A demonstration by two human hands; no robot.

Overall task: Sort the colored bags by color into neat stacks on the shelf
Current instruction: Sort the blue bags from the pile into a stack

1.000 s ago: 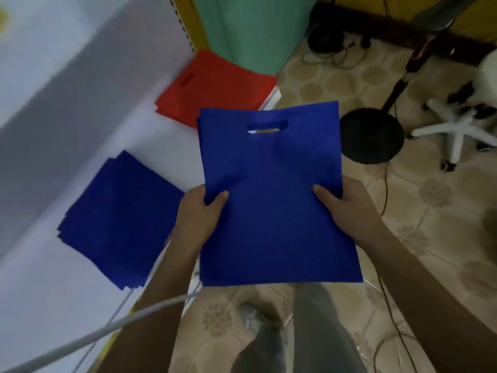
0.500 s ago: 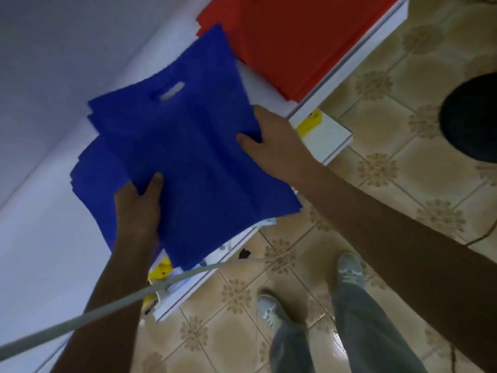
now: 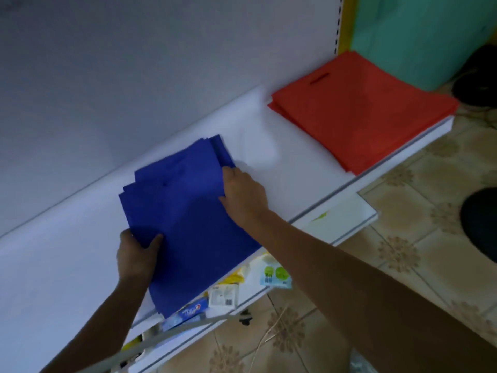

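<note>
A white shelf (image 3: 282, 168) ran diagonally under a plain pale back panel (image 3: 134, 63), with a perforated upright and yellow strip at its far right end and a teal panel (image 3: 419, 36) beyond. Below lay a beige tiled floor (image 3: 403, 238) with flower motifs, and a dark round base (image 3: 481, 224) sat at the right edge of view. The blue stack (image 3: 188, 216) lay near the shelf's front edge, its near corner overhanging that edge, its upper layers fanned unevenly toward the back panel. The left hand (image 3: 137, 257) gripped the stack's left edge, thumb on top and fingers curled underneath. The right hand (image 3: 244, 195) rested on the stack's right edge, fingers close together and bent over it; whether they pinched a layer could not be told. The red stack (image 3: 360, 111) lay at the shelf's right end, handle slot toward the back, its front corner reaching the front edge. A bare stretch of shelf separated the two stacks, and more bare shelf extended left of the blue one. On a lower shelf (image 3: 347, 219) sat small packets (image 3: 274, 275) with green round labels and barcodes, and a blue tube-like box whose lettering was too blurred to read.
</note>
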